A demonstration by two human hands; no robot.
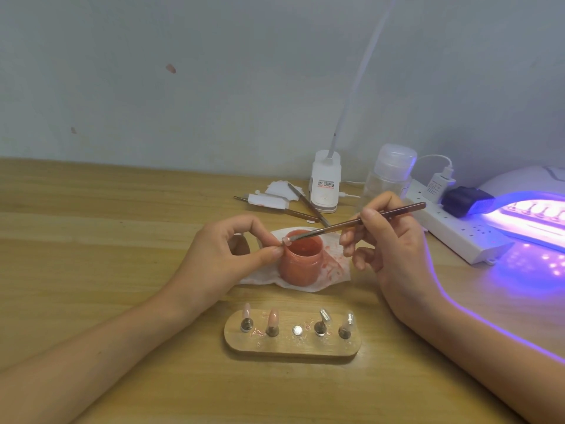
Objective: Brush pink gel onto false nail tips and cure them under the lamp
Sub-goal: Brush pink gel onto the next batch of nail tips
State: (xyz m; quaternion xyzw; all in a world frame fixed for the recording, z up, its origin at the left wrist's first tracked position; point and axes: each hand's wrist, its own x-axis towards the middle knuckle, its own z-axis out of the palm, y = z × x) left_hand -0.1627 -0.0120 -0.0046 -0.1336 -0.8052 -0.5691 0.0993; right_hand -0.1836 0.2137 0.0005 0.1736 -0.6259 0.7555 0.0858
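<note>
My left hand (226, 255) pinches a small nail tip (286, 241) between thumb and forefinger, just above the rim of an open pink gel jar (301, 264). My right hand (388, 240) grips a thin brush (354, 222) whose bristle end touches the nail tip. Nearer to me lies a wooden holder (290, 347) with several pegs: two on the left carry pink tips (272, 318), two on the right carry clear tips (348, 319), the middle peg is bare. At the right edge the curing lamp (532, 215) glows violet, with more tips on a stand inside.
The jar stands on a pink-stained white wipe (330, 270). Behind it lie spare brushes and tools (305, 206), white pads, a white clip lamp base (325, 182) and a clear dispenser bottle (391, 172). A white power strip (458, 231) runs beside the lamp.
</note>
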